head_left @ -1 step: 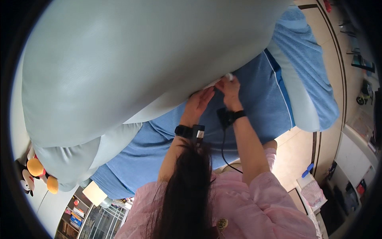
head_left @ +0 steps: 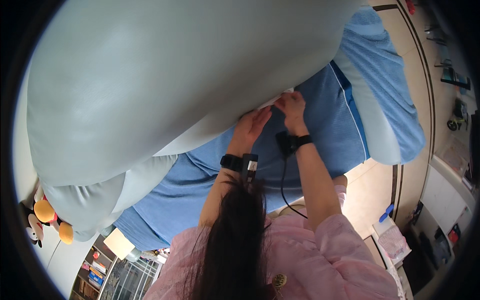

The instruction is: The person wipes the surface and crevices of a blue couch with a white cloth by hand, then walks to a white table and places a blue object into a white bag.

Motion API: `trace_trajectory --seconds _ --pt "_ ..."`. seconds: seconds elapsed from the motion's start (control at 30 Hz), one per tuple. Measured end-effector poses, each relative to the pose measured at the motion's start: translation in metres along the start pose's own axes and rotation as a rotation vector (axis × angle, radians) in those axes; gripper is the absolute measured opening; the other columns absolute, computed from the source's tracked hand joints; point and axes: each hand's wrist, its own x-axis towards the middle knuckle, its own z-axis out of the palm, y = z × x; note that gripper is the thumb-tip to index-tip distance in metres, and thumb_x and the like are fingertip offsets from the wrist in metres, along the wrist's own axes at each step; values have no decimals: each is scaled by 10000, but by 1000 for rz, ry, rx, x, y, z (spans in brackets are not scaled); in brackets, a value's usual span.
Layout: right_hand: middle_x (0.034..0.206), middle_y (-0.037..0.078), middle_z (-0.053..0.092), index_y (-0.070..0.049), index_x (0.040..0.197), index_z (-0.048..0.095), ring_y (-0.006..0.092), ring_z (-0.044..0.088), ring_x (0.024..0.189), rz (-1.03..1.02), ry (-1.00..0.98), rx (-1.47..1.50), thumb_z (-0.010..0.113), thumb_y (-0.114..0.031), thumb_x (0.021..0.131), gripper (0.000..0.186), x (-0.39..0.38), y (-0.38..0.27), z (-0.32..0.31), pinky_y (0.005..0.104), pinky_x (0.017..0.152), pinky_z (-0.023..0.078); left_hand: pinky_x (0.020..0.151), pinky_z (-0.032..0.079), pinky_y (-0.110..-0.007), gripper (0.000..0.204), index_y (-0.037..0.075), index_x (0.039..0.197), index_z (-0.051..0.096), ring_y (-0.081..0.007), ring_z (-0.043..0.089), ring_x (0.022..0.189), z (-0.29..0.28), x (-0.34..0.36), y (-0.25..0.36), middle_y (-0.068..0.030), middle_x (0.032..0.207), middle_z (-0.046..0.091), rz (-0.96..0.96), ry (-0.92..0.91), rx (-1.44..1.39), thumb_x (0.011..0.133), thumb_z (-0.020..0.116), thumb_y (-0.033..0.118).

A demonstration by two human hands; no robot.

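A large pale grey-green padded back cushion (head_left: 170, 65) fills the upper view above a blue textured cover (head_left: 325, 120). A narrow white item (head_left: 267, 103) lies along the cushion's lower edge. My left hand (head_left: 252, 125) rests at that edge, fingers extended against the white item and cushion. My right hand (head_left: 292, 107) is just to the right, fingers pinched on the white item; its far end is partly hidden. Black devices (head_left: 285, 144) are strapped at both wrists, with a cable hanging from the right one.
A blue-draped padded armrest (head_left: 380, 90) stands at right, beside tiled floor (head_left: 415, 80). Plush toys (head_left: 45, 210) sit at lower left near shelves (head_left: 92, 265). A white cabinet (head_left: 440, 200) and small items line the far right.
Both my hands have shifted a little up and to the right along the cushion's edge. The surroundings look the same.
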Motion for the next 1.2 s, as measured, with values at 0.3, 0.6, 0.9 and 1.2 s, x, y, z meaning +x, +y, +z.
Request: trace_trajectory --seconds 0.3,0.6,0.9,1.2 --pt "904 105 622 36 1011 570 184 651 755 -133 104 144 605 -93 915 165 27 -47 -11 302 673 585 1061 452 -466 277 -70 1212 479 -356 525 1205 84 15 -18 -209 1269 530 -63 50 -444 946 401 -76" --pt "897 74 627 -11 942 607 165 640 795 -562 -119 -174 629 -67 881 86 -22 -73 47 304 691 528 1071 430 -459 346 -49 1314 424 -325 501 1237 74 15 -1 -212 1331 495 -129 -66 -700 972 385 -24" --pt "1033 152 499 -33 902 566 338 577 853 -785 -270 -558 623 12 822 108 -58 -56 73 399 738 494 1069 420 -425 342 -33 1321 421 -293 484 1271 13 -31 28 -190 1344 515 -215 -323 -594 1010 405 110" --pt "883 162 577 -10 937 581 314 568 777 -979 361 -428 620 -62 847 111 43 -159 40 391 732 473 1030 444 -434 428 -45 1256 476 -319 484 1277 85 -58 58 -197 1376 499 -185 -171 -309 972 543 267"
